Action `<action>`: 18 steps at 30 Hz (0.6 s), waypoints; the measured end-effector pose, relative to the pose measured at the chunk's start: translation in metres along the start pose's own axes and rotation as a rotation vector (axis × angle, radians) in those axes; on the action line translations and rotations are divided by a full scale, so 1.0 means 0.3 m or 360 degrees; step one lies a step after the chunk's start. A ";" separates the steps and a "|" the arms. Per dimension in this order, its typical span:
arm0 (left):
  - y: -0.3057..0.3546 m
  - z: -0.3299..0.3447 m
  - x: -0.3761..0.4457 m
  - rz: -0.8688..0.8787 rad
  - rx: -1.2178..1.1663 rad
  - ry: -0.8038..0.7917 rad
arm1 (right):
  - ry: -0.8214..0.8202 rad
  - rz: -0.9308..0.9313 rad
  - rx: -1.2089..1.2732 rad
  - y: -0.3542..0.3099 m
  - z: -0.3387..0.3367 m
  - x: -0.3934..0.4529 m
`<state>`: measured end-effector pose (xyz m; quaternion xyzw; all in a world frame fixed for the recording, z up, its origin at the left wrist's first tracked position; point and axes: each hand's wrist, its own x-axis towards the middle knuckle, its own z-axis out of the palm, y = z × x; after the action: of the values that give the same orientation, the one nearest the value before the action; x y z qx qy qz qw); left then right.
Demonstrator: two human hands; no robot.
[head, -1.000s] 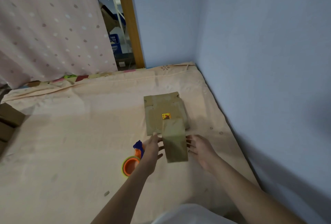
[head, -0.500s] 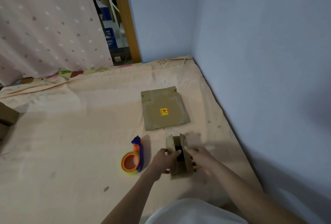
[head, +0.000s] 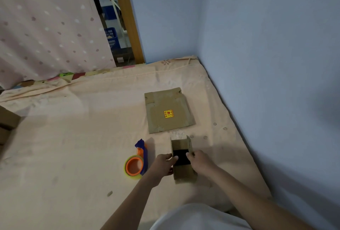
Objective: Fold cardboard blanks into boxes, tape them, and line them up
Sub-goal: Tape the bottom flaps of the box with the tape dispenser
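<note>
A small cardboard box (head: 184, 173) stands opened up on the peach bedsheet, its dark hollow facing me. My left hand (head: 162, 163) grips its left wall and my right hand (head: 199, 161) grips its right wall, thumbs on the top edges. Its far flaps stick up. Behind it lies a pile of flat cardboard blanks (head: 168, 110) with a yellow and red sticker on top. An orange and blue tape dispenser (head: 137, 161) lies just left of my left hand.
Blue walls close off the right side and the far corner. Folded cardboard boxes (head: 7, 121) sit at the left edge of the bed. A dotted pink curtain (head: 46, 27) hangs at the back left beside a wooden door frame.
One second ago both hands held a flat blank over the pile. They have pulled it toward me and squeezed it open into a box shape on the sheet.
</note>
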<state>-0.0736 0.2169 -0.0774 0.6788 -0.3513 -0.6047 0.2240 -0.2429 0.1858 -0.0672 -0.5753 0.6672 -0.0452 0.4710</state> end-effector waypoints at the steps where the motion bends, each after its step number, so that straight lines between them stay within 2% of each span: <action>1: -0.007 -0.011 -0.003 0.0004 0.0005 0.0024 | 0.0020 -0.0004 0.0019 0.010 -0.005 0.002; 4: -0.054 -0.039 0.003 -0.0054 -0.0180 0.0128 | 0.0120 0.0070 0.0207 0.055 -0.029 0.004; 6: -0.087 -0.031 0.001 -0.0179 -0.0271 0.0164 | 0.0099 0.0154 0.0362 0.084 -0.041 0.001; 10: -0.130 -0.007 0.054 -0.0217 -0.0011 0.0266 | 0.0125 0.0193 0.0436 0.097 -0.041 0.012; 13: -0.105 -0.018 0.032 -0.0225 -0.0232 0.0156 | 0.0163 0.0152 0.0264 0.075 -0.046 0.019; 15: -0.068 -0.026 -0.004 -0.0133 -0.0351 0.0051 | 0.0171 0.0073 0.0034 0.060 -0.070 0.022; 16: -0.049 -0.033 -0.012 -0.0049 -0.0302 0.0067 | 0.0159 0.0027 -0.0080 0.050 -0.087 0.024; 18: -0.002 -0.043 -0.029 0.0122 -0.0086 0.0258 | 0.0110 -0.0091 -0.0340 0.030 -0.126 0.036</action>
<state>-0.0610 0.2222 -0.0699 0.7053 -0.3413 -0.5479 0.2930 -0.2741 0.1618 -0.0580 -0.6391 0.6673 -0.0072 0.3823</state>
